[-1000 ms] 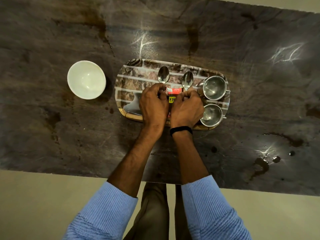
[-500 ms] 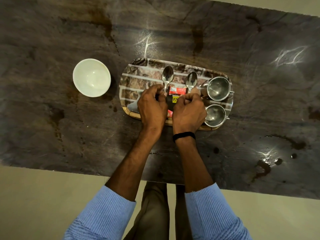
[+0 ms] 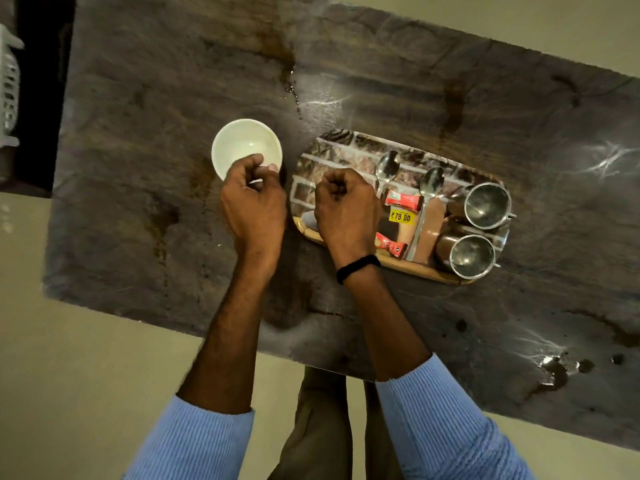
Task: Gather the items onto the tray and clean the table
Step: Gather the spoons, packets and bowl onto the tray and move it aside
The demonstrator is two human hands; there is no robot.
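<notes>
- Bowl sits on the table, just left of the tray; not yet gathered
- left hand pinches the bowl's near rim, fingers curled over the edge; this looks like the pick-up step
- right hand hovers over the tray's left end, curled into a fist; nothing seen in it
- next move, I'd judge: lift the bowl level across onto the tray's bare left part; wiping the stains comes after

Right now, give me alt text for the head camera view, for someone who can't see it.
A person's left hand pinches the near rim of a white bowl on a stained dark table, while the right hand hangs curled over one end of a tray. The tray holds two spoons, red sachets and two steel cups.
</notes>
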